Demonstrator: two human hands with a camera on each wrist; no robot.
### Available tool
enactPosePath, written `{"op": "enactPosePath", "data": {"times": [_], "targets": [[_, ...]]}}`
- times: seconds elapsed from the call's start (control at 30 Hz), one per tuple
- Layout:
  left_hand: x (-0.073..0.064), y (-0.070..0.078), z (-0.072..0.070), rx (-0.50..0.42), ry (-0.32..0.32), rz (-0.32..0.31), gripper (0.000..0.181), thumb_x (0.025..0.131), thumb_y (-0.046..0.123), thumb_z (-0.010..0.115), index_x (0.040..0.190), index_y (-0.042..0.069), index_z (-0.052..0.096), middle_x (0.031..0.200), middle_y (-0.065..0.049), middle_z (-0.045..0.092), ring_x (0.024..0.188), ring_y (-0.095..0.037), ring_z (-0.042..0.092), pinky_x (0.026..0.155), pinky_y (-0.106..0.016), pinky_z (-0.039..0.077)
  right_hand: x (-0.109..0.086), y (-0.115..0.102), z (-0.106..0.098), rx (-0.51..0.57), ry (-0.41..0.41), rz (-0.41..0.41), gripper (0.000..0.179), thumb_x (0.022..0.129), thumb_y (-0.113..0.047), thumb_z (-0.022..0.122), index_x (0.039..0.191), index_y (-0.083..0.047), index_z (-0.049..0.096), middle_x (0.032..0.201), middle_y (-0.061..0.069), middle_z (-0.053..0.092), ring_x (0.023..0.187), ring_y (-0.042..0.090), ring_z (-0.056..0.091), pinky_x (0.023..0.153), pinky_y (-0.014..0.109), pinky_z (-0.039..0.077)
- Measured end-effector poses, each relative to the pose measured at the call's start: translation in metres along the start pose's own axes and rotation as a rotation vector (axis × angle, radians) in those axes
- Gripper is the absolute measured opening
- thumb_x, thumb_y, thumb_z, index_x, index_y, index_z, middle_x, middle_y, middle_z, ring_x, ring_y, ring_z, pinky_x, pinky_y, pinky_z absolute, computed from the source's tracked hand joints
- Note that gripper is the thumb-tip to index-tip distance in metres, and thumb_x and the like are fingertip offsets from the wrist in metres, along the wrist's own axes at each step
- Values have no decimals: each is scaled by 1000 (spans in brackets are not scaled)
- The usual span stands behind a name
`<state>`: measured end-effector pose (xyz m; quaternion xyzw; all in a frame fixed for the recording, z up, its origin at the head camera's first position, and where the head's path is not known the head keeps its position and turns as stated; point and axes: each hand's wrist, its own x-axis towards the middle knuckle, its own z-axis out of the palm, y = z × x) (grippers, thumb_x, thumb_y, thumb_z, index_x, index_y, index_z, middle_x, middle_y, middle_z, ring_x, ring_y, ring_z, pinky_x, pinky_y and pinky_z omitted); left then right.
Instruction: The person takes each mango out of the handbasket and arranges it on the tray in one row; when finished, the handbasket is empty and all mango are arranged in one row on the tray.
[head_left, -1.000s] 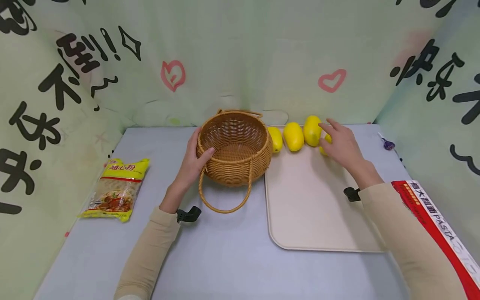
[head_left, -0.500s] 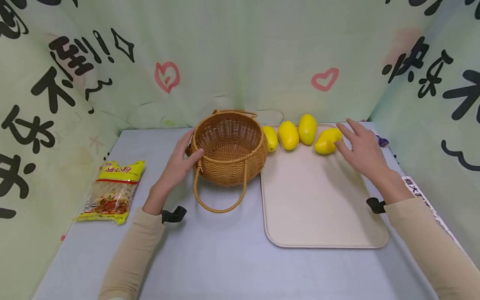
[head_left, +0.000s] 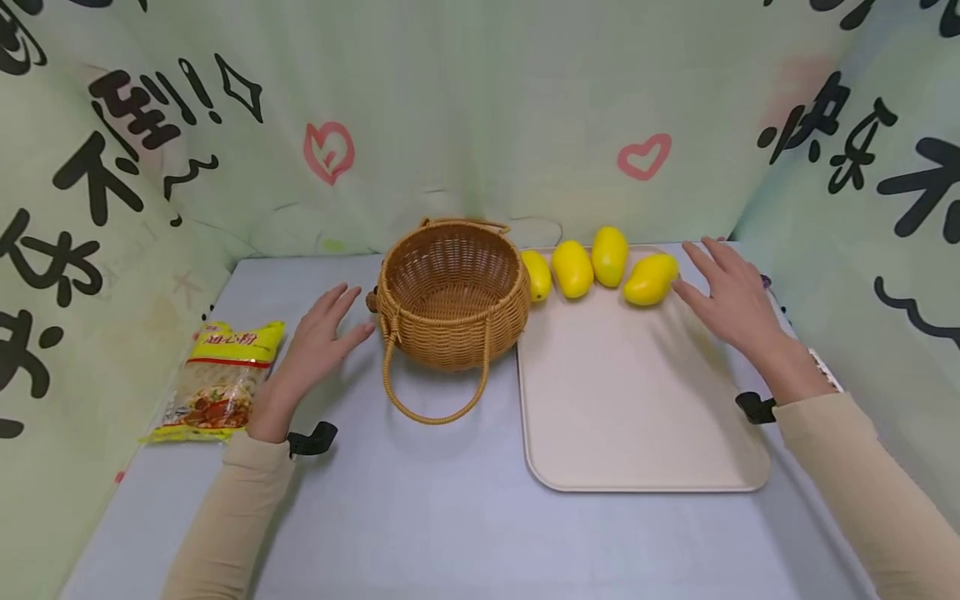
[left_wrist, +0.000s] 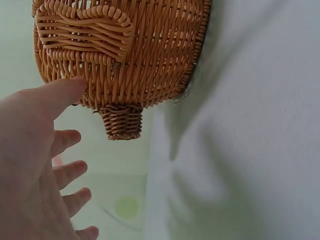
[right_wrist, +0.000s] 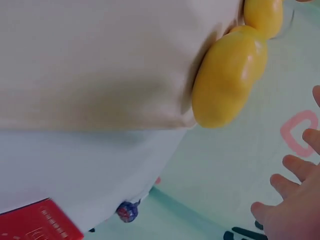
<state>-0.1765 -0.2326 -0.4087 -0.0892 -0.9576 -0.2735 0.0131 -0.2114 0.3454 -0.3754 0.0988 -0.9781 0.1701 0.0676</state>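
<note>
A brown wicker basket (head_left: 450, 337) stands on the table, its inside visible and its handle hanging down the front. My left hand (head_left: 309, 350) is off its left side, fingers spread and holding nothing; the left wrist view shows a short wicker knob (left_wrist: 122, 122) on the basket near the fingers. Several yellow mangoes line the far edge of a beige tray (head_left: 637, 400). Closest to my right hand (head_left: 731, 300) lies the rightmost mango (head_left: 651, 279), tilted. That hand hovers over the tray's far right corner with loosely extended fingers and nothing in them.
To the left, a yellow bag of noodles (head_left: 225, 379) lies partly behind my left forearm. In the right wrist view, a red box (right_wrist: 40, 222) and a small purple wrapped lollipop (right_wrist: 128, 211) are near the table's right edge. Printed curtains surround the table.
My left hand has let go of the basket and moved left. My right hand has drawn back to the right from the rightmost mango, which now shows fully.
</note>
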Motion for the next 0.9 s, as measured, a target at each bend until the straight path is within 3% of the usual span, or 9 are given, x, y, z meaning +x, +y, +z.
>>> {"op": "enactPosePath", "data": {"times": [0.3,0.47,0.63,0.9], "targets": [[-1,5,-4,227,65,16,82,95,61,53,160,22,22,168,-13,13,154,-39,5,117,-70,6,49,-15,11,-11,-173,22,76,100,-53,43,160,-14,18,166,24,8,150,48,7,116,71,5],[-5,6,-5,250,64,23,81,94,57,57,159,20,25,167,-14,16,154,-40,7,116,-71,8,70,-18,19,-3,-310,84,79,99,-53,45,161,-13,15,166,24,3,148,52,8,114,74,7],[-6,6,-3,243,47,25,81,95,61,53,159,20,25,167,-14,16,154,-39,6,116,-71,8,82,-17,25,22,-403,121,77,99,-46,48,160,-10,18,164,27,3,146,55,11,114,73,11],[-6,6,-2,208,54,30,81,95,59,54,159,19,25,166,-14,17,154,-40,8,116,-72,9,84,-20,28,-2,-427,91,67,96,-32,48,154,-4,31,160,30,15,142,53,22,113,70,23]]}}
